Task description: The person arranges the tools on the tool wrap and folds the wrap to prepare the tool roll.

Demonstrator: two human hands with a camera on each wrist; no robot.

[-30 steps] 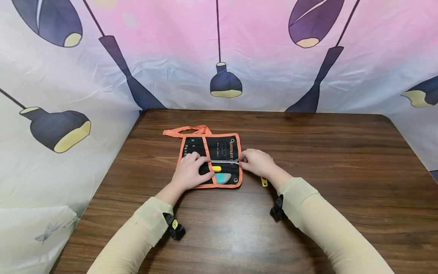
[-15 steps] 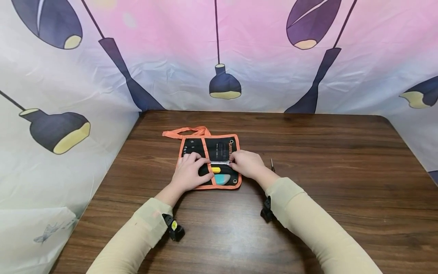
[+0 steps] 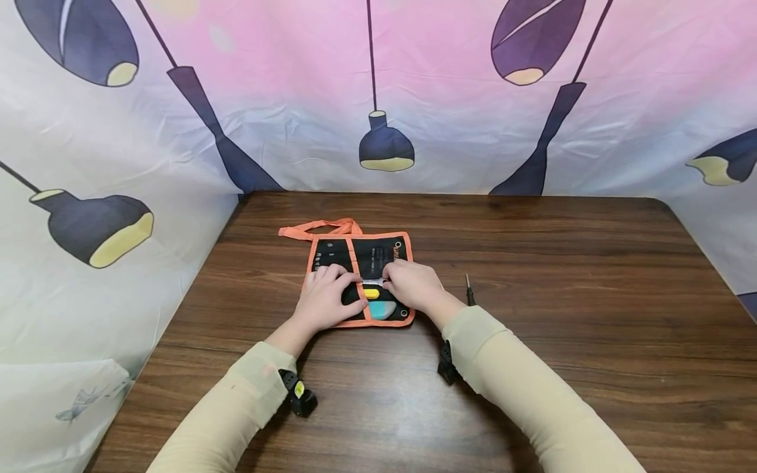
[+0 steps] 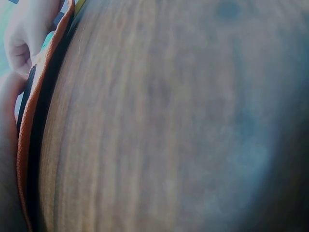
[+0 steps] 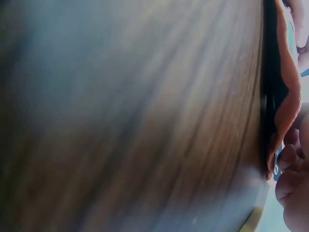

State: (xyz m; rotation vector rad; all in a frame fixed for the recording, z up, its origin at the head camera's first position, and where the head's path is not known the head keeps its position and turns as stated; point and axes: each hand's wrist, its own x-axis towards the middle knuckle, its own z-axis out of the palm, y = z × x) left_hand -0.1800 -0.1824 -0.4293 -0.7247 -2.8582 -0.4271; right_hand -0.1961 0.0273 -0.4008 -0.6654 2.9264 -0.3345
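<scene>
In the head view a black tool pouch [image 3: 371,253] with orange edging lies flat on the table. My left hand [image 3: 319,299] rests on its left half, fingers spread, with index finger and thumb at the orange pocket strip [image 3: 357,263]. My right hand [image 3: 411,282] pinches a silver wrench [image 3: 372,282], which lies across the pouch with its left end at that strip; the fingers hide its right end. Below the wrench, a yellow handle [image 3: 371,293] and a teal-and-grey handle [image 3: 382,309] stick out of the pocket. Both wrist views catch the pouch's orange edge [image 4: 36,106] beside the fingers.
A screwdriver [image 3: 469,289] lies on the wooden table [image 3: 568,263] right of the pouch, partly covered by my right sleeve. An orange strap [image 3: 322,228] extends from the pouch's far left corner. Printed cloth [image 3: 307,118] hangs behind the table.
My right hand has moved left over the pouch with the wrench, and less of the wrench shows. The screwdriver's shaft has come into view beside my forearm. My left hand stays in place.
</scene>
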